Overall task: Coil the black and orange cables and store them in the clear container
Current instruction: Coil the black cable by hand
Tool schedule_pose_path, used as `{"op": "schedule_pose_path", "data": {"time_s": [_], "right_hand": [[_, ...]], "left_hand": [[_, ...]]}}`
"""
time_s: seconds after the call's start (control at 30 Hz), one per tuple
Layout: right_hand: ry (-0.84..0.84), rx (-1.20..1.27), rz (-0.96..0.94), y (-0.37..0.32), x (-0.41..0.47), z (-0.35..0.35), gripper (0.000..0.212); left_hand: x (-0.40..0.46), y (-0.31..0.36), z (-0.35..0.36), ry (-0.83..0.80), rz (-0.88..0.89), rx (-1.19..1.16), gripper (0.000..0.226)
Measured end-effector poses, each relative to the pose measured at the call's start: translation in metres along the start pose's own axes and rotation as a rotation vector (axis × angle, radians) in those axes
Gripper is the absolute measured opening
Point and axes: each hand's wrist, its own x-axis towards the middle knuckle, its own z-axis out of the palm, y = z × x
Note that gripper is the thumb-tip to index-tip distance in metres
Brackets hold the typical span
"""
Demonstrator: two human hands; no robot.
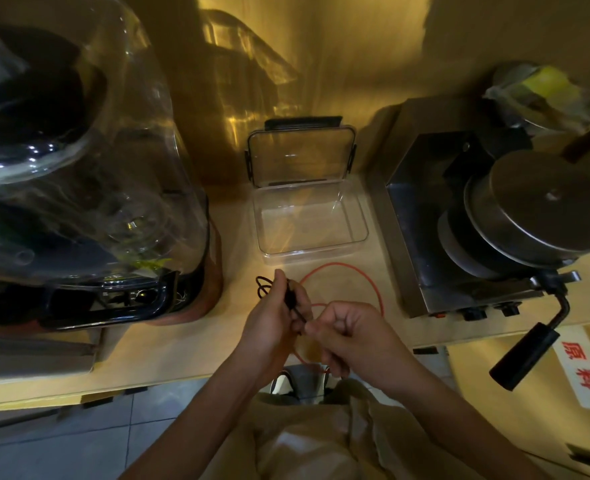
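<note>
Head cam: my left hand grips black cable loops, right hand fingers pinch its tail for winding; orange cable waits w/ clear container open beyond.

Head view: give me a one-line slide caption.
Both hands, left hand and right hand, coil the black cable before the open clear container; orange cable lies loose.

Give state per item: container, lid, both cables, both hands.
clear container: open, nothing inside
lid: off, propped upright behind the container
black cable: partly coiled, held in both hands
orange cable: loose on the counter, uncoiled, one part hanging over the edge
left hand: grips the black cable
right hand: pinches the black cable
</note>
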Motion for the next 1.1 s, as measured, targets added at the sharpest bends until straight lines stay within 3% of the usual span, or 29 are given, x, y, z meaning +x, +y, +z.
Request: {"op": "schedule_pose_path", "data": {"time_s": [0.2,0.33,0.47,0.6,0.73,0.83,0.93,1.0,1.1], "right_hand": [[-0.068,-0.217,-0.012,0.017,0.0,-0.001,0.029],[-0.062,-0.37,-0.031,0.023,-0.001,-0.012,0.029],[-0.025,-0.213,-0.002,0.025,-0.002,-0.021,0.02],[0.115,0.04,0.044,0.029,0.001,-0.019,0.004],[0.226,0.303,0.122,0.035,0.004,-0.004,0.03],[0.148,0.466,0.162,0.037,0.008,0.013,0.053],[0.032,0.785,0.173,0.03,0.008,0.025,0.069],[0.007,0.784,0.117,0.027,0.009,0.028,0.059],[0.128,0.624,0.08,0.025,0.013,0.032,0.032]], "left_hand": [[0.002,0.004,-0.005,-0.118,-0.025,-0.385,0.055],[0.001,0.007,-0.017,-0.325,-0.08,-0.62,0.06],[-0.003,0.009,-0.022,-0.412,-0.122,-0.686,0.06],[-0.008,0.008,-0.024,-0.436,-0.115,-0.693,0.056],[-0.01,0.009,-0.024,-0.435,-0.077,-0.707,0.055],[-0.01,0.009,-0.024,-0.392,-0.058,-0.686,0.055],[-0.009,0.008,-0.022,-0.294,-0.063,-0.595,0.055],[-0.008,0.006,-0.021,-0.184,-0.074,-0.456,0.055],[-0.007,0.001,-0.019,-0.034,-0.091,-0.242,0.05]]}}
